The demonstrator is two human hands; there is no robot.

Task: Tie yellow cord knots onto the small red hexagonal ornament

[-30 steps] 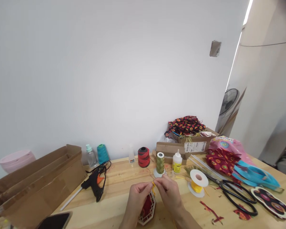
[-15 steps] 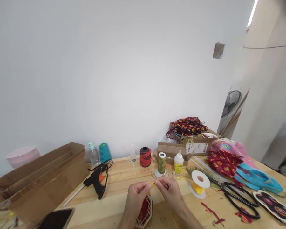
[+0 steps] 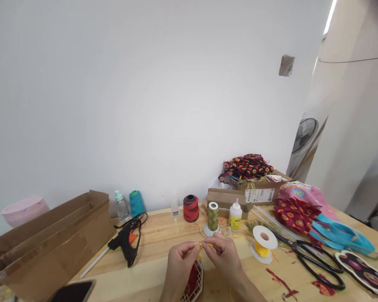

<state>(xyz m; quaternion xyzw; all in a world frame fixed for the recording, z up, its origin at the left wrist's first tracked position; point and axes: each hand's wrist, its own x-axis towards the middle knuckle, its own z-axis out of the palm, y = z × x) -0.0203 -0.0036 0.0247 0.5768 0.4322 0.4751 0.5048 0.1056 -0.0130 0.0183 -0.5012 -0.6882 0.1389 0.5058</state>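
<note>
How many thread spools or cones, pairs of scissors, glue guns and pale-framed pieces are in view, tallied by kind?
Thread spools or cones: 4 (teal cone, red spool, olive spool, yellow spool)
Scissors: 1
Glue gun: 1
Pale-framed pieces: 2 (lattice-edged piece by the left hand, curvy-edged piece beside the scissors)
Total: 8

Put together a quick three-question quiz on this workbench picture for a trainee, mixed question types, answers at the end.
1. Open question: what do the left hand and the right hand hold between their fingertips?

2. True or false: in the picture, the glue gun lies to the left of both hands.

3. Multiple choice: what colour is the thread cone standing beside the clear bottle?
A) Red
B) Teal
C) White

Key:
1. A piece of yellow cord.
2. True.
3. B.
</note>
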